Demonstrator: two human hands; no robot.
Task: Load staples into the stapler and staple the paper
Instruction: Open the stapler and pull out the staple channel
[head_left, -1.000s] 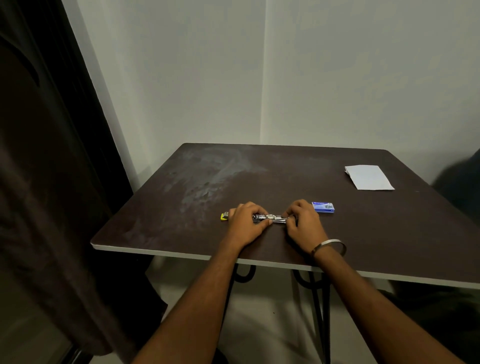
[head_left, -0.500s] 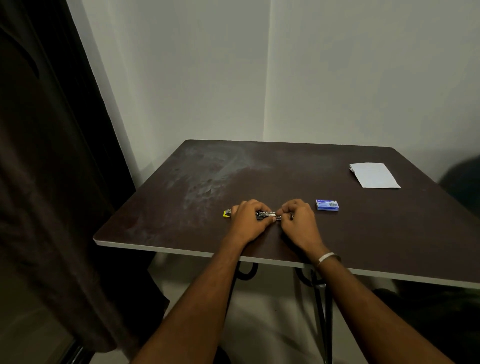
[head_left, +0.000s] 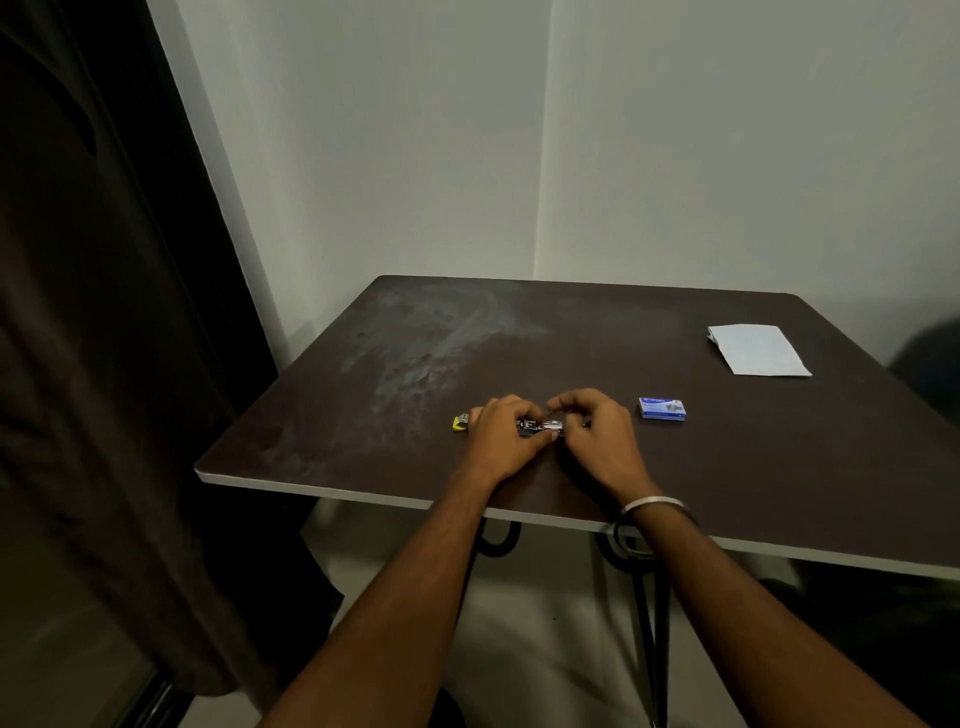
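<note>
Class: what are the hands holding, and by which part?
Both grip the stapler: left hand round its yellow-tipped end, right hand at the metal end.

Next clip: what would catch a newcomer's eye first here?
Both hands meet at the table's near edge: the left hand grips the small metal stapler, the right hand pinches at its other end. A blue staple box lies just right of them; white paper sits at the far right corner.
</note>
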